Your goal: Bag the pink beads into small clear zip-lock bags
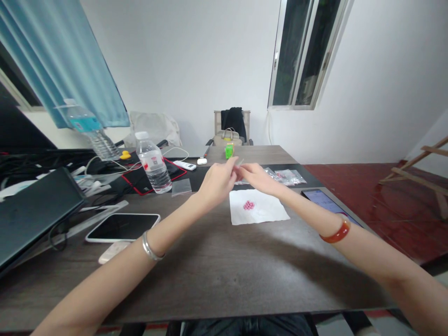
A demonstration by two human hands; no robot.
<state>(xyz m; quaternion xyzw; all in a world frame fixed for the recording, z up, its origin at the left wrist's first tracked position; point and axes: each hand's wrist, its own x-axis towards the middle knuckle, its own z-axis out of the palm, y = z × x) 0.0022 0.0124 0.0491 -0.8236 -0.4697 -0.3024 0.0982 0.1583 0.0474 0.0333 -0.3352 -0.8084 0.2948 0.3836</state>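
The fingers (235,164) of the left hand (217,182) are pressed together on a small clear plastic bag (240,163), pinching it just where the fingers (245,171) of the right hand (259,179) meet it from the other side. Both hands pinch the same little bag, held in the air above the counter (210,261), over the far edge of a white tissue (258,207).

On that tissue, toward its far left corner, sits a tight cluster of pink beads (248,205). More clear bags (289,176) lie past the right hand near the counter's far right part, and one more empty bag (181,186) lies beside a water bottle (153,162) to the left.

Handling a bag this thin seems to want light pressure and both thumbs close to the opening, with the work kept over the tissue so anything that slips lands on it rather than rolling across the counter.

A phone (122,227) lies face up near the left forearm, a lit phone (327,201) rests at the right edge, and a laptop (35,214) sits at the left edge. The bottle's label shows red on white, but I cannot read the writing; a second bottle (91,130) behind has a blue label, also unreadable.
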